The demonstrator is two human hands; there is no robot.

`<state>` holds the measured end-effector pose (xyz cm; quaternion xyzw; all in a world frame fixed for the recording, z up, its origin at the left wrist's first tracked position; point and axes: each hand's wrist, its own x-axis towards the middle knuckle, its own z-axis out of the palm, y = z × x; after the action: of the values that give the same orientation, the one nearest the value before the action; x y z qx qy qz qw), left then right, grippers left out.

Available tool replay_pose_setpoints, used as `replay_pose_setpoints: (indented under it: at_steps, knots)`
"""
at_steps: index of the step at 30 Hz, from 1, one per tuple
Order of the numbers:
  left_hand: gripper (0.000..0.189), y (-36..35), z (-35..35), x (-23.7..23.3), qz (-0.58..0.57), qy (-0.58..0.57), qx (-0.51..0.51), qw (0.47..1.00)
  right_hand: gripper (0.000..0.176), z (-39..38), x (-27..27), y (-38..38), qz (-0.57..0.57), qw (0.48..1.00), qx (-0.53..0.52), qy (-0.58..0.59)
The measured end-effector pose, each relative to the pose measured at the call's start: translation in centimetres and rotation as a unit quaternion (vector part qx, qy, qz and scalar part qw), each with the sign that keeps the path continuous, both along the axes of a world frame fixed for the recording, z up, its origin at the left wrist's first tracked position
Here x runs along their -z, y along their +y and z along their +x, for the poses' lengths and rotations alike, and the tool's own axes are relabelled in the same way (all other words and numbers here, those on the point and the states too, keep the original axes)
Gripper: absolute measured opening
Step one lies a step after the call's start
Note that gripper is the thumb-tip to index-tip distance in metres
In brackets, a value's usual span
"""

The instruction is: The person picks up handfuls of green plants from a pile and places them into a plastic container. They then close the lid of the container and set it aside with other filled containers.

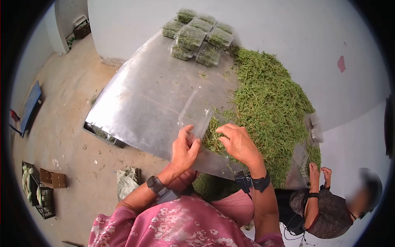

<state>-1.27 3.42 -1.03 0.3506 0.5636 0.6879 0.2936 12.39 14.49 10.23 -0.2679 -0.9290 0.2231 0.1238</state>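
My left hand (185, 150) grips the near edge of a clear plastic clamshell box (195, 119), its thumb and fingers closed on it. The box's lid stands raised at the left. My right hand (240, 144) is just right of the box, above loose greens. Its fingers are curved, with a gap between thumb and fingertips, and I see nothing held in them. A large heap of cut green stems and leaves (271, 107) covers the right side of the metal table (152, 90), spreading up to the box.
Several filled clear boxes (191, 37) are stacked at the table's far end. A co-worker (329, 206) is at the right, hands near the heap. On the floor at left are a black crate (45, 201), a cardboard box (53, 180) and a pale sack (127, 183).
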Motion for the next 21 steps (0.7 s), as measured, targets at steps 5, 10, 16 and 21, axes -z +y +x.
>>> replay_pose_setpoints:
  at_steps: [5, 10, 16, 21]
  knots:
    - [0.039, 0.0, -0.1, 0.7, 0.009, 0.018, -0.009, 1.000, 0.005, -0.2, 2.2, -0.2, 0.045, 0.986, -0.055, -0.148]
    - [0.036, -0.1, 0.1, 0.0, 0.001, 0.006, -0.010, 1.000, 0.009, 0.4, -0.8, -0.4, 0.073, 0.988, 0.003, -0.134]
    - [0.035, 0.0, 0.2, 0.1, 0.011, -0.021, 0.006, 1.000, 0.010, 0.9, 1.3, -0.7, 0.001, 0.986, -0.072, -0.152]
    - [0.034, -0.2, 0.2, -0.1, 0.000, -0.018, 0.028, 0.999, 0.010, 1.0, -0.1, 0.2, 0.038, 0.998, -0.020, -0.046]
